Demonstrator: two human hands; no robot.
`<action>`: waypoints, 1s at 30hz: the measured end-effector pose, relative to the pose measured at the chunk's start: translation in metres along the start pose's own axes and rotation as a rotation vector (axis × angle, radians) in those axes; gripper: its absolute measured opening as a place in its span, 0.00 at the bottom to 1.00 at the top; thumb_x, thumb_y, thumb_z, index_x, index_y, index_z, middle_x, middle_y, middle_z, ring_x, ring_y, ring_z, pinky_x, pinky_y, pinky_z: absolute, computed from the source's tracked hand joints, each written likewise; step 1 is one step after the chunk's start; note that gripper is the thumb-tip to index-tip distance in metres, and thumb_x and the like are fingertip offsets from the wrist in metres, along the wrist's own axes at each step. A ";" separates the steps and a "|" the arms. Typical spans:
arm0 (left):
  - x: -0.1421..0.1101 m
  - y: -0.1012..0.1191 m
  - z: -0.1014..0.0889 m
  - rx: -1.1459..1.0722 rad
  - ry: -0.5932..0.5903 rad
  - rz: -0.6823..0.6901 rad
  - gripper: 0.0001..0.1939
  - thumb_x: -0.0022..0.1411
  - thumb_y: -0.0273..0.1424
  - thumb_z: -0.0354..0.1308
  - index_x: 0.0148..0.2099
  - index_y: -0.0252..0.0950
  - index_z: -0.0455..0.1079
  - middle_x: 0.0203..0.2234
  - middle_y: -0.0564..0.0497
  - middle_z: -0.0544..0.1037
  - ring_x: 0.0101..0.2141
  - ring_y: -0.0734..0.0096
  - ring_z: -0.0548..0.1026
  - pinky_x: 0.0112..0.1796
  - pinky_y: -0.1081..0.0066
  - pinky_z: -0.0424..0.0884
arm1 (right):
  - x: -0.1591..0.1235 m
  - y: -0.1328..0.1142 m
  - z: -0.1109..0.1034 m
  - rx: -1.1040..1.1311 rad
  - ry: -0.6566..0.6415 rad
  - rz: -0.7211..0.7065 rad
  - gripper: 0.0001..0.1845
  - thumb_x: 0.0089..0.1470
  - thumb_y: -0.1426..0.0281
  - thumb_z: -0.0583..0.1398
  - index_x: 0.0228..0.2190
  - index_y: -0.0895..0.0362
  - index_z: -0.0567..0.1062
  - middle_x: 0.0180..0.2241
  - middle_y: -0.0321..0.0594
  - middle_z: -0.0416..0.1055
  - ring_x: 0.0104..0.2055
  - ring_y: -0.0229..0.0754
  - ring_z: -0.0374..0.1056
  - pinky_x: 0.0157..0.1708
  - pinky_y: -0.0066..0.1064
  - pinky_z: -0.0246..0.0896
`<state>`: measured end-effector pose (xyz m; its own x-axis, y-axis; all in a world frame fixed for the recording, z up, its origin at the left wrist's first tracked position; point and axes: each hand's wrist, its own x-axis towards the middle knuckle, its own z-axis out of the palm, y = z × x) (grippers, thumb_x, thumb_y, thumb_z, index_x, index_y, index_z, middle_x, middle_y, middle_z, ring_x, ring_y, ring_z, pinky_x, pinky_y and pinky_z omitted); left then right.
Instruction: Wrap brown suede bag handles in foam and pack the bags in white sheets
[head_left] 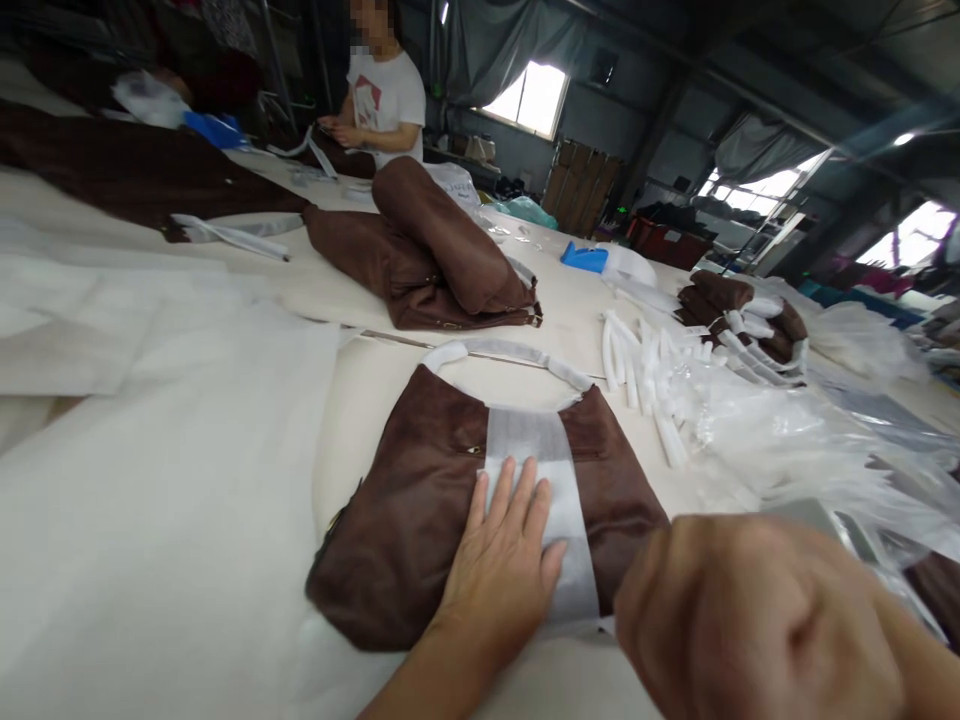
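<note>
A dark brown handbag (405, 510) lies on the table before me, its curved handle wrapped in white padding (506, 348). Around its middle runs a translucent white wrapping strip (532, 435), over a zipped front. My left hand (506, 560) presses flat on this strip with the fingers spread. Close to the camera, at lower right, my right hand (750, 620) is curled into a fist beside the bag's right side. It looks blurred, and whatever its fingers hold, if anything, is hidden.
White wrapping sheets (165, 500) cover the table's left side. Behind lie more brown bags (450, 250). White padding tubes (637, 360), plastic bags (795, 430) and wrapped brown bags (720, 295) fill the right. Across the table stands a person (390, 100) handling another bag.
</note>
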<state>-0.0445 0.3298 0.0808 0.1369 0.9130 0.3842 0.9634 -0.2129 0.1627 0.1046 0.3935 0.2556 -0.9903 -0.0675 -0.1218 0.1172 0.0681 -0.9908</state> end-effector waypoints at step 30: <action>-0.002 0.000 -0.003 -0.017 0.016 0.000 0.27 0.68 0.42 0.50 0.66 0.40 0.61 0.66 0.44 0.60 0.65 0.47 0.56 0.60 0.44 0.58 | 0.031 0.047 -0.137 -1.444 0.643 0.886 0.18 0.65 0.66 0.53 0.43 0.64 0.78 0.42 0.58 0.76 0.45 0.51 0.72 0.42 0.36 0.62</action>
<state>-0.0453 0.3268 0.0831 0.1329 0.9074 0.3987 0.9593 -0.2189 0.1785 0.0691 0.5307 0.2134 -0.5901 0.7950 -0.1407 0.7652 0.6063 0.2163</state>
